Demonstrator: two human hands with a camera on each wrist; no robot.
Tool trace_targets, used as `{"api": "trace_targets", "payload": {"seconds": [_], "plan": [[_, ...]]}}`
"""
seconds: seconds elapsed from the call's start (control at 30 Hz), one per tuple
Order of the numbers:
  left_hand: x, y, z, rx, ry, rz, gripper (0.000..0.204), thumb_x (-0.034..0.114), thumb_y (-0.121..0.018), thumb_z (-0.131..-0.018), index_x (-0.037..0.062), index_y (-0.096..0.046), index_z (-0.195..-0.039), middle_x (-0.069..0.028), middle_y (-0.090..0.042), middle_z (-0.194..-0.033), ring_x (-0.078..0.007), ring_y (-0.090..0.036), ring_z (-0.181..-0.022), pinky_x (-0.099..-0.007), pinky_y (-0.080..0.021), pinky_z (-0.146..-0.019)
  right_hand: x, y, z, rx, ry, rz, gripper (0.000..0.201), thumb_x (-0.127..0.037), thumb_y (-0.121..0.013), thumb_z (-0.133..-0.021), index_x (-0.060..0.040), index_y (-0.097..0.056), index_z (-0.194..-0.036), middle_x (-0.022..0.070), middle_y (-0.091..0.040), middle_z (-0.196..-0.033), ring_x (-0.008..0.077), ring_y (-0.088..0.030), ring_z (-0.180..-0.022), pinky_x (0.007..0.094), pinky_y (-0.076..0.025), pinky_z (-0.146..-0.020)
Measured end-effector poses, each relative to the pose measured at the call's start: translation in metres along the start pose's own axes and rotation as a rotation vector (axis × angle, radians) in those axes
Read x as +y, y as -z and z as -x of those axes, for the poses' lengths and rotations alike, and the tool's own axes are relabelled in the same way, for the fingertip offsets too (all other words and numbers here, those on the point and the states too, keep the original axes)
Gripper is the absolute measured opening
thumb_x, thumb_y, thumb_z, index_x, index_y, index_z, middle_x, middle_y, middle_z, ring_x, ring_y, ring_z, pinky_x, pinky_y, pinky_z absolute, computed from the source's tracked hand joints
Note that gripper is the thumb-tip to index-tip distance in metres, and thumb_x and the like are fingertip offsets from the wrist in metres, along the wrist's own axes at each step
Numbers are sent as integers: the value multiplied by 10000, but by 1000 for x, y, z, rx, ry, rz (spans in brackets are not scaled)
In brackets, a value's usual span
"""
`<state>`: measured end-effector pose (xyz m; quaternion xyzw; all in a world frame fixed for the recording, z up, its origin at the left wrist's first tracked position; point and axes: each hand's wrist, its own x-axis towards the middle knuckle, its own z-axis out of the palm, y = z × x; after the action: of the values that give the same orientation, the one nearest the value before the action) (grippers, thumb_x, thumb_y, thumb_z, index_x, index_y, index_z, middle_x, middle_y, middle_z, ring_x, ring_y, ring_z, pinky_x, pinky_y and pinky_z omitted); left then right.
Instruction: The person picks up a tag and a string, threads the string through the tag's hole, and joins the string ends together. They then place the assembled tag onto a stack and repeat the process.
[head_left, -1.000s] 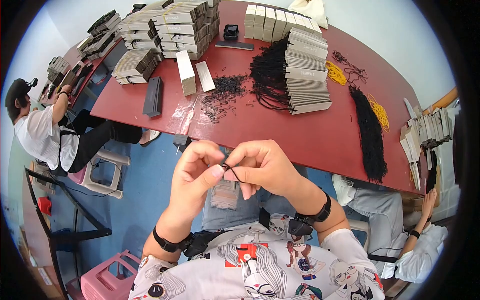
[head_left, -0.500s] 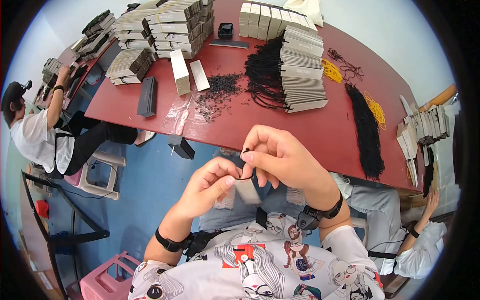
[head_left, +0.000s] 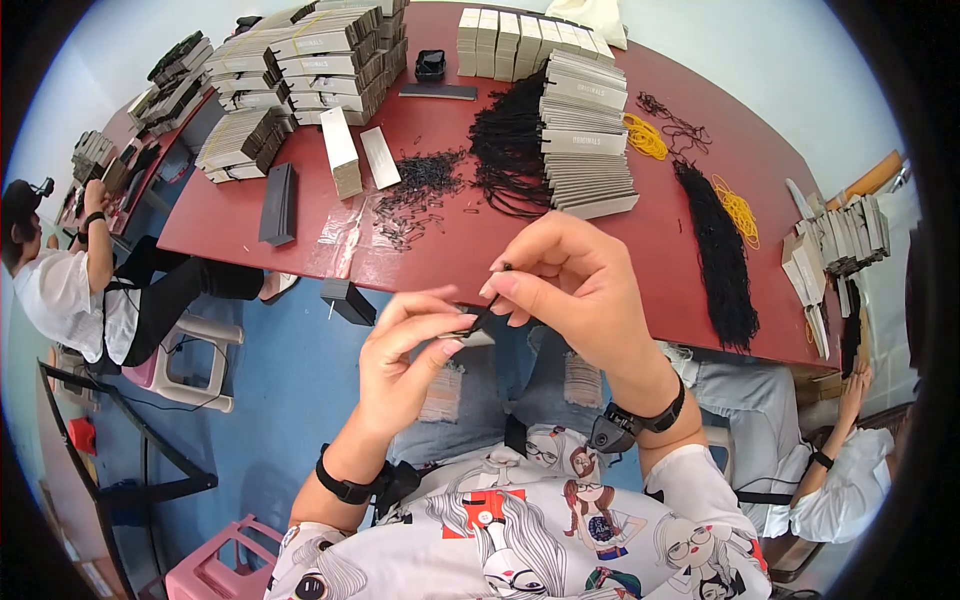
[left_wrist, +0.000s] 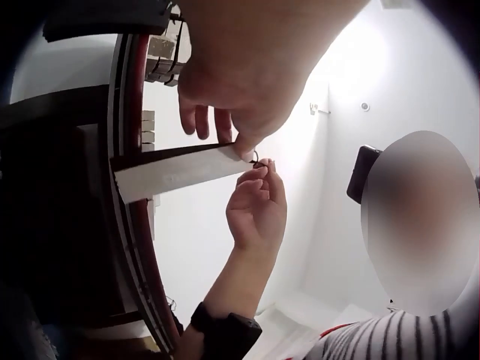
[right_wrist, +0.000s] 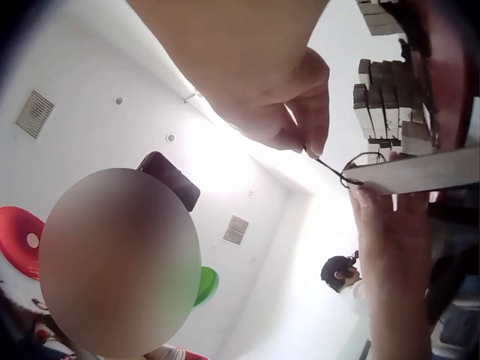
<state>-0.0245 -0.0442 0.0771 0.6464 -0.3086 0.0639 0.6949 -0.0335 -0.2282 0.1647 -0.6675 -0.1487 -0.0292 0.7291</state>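
Note:
A long pale hang tag is gripped near one end between the thumb and fingers of my left hand. In the head view it is seen nearly end-on, mostly behind the fingers. A thin black cord loops at the tag's held end. My right hand, up and to the right, pinches the cord's far end between thumb and fingertips. The cord runs taut between the two hands in the right wrist view. Both hands are in front of the table edge, above the lap.
On the red table are a heap of small black pins, a row of corded tags, stacked tags, a black cord bundle and yellow bands. People sit left and right; a pink stool stands lower left.
The hands were close together at the cord's knot, then moved apart. My right hand has drawn the cord end up and right. The tag, hanging down half a second ago, now points away.

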Motion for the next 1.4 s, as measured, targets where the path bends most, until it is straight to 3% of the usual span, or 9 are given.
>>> {"api": "trace_targets", "payload": {"seconds": [0.1, 0.17, 0.27, 0.3, 0.5, 0.63, 0.73, 1.0, 1.4], "plan": [[5, -4, 0, 9, 48, 131, 345, -66, -585, -794, 15, -576, -1130, -104, -481, -1161, -147, -551, -930, -253, -463, -805, 0, 2, -1, 31, 63, -47, 90, 1, -601, -822, -22, -528, -870, 113, -643, -821, 107, -625, -685, 208, -514, -542], [6, -7, 3, -37, 222, 267, 573, -103, -553, -800, 14, -364, -1329, -126, -433, -1241, -116, -565, -879, -237, -472, -787, -2, 3, -3, 56, 95, -72, 94, 6, -598, -822, -26, -520, -864, 118, -647, -815, 107, -623, -674, 208, -513, -541], [15, -12, 2, -57, 308, 428, 690, -97, -567, -796, 39, -244, -1390, -143, -413, -1285, -117, -571, -876, -235, -473, -780, -2, 6, -5, 97, 150, -75, 93, 2, -594, -830, -22, -518, -878, 99, -644, -818, 94, -614, -680, 205, -510, -574], [20, -11, 1, -49, 359, 391, 761, -102, -573, -791, 57, -171, -1416, -145, -506, -1205, -122, -584, -864, -236, -471, -777, -2, 8, -6, 108, 177, -54, 91, -6, -593, -838, -14, -524, -897, 77, -637, -828, 81, -606, -696, 202, -509, -608], [31, -4, 4, -166, 401, 218, 707, -83, -608, -773, 24, -267, -1384, -78, -643, -878, -105, -588, -764, -233, -472, -755, -3, 15, -11, 143, 245, -115, 103, -28, -610, -838, -17, -521, -886, 91, -641, -806, 91, -604, -675, 203, -501, -587], [50, -5, -10, -410, 371, -44, 434, -44, -590, -796, 48, -535, -1217, -45, -589, -860, -78, -528, -746, -239, -483, -724, 2, 3, -15, 173, 259, -241, 102, -33, -610, -838, -23, -523, -892, 98, -643, -796, 91, -599, -657, 204, -498, -574], [43, -3, -18, -548, 334, -75, 410, -79, -602, -774, -6, -540, -1173, -37, -584, -934, -79, -557, -823, -224, -467, -738, 6, 4, -23, 128, 103, -336, 95, -39, -609, -838, -23, -527, -883, 99, -643, -790, 89, -590, -644, 205, -484, -545], [21, -20, -12, -351, 455, 291, 315, -67, -573, -803, -18, -530, -1111, -45, -564, -1037, -89, -555, -890, -237, -467, -781, 33, 44, -32, 26, -241, -652, 70, -113, -610, -847, -74, -558, -873, 140, -656, -829, 81, -600, -594, 170, -455, -493], [17, -13, -16, -378, 484, 343, 304, -49, -566, -815, 1, -539, -1114, -62, -576, -1069, -116, -562, -920, -262, -464, -797, 30, 79, -15, -3, -103, -490, 117, -120, -581, -874, -9, -562, -903, 187, -653, -910, 128, -658, -664, 170, -514, -465]]}}
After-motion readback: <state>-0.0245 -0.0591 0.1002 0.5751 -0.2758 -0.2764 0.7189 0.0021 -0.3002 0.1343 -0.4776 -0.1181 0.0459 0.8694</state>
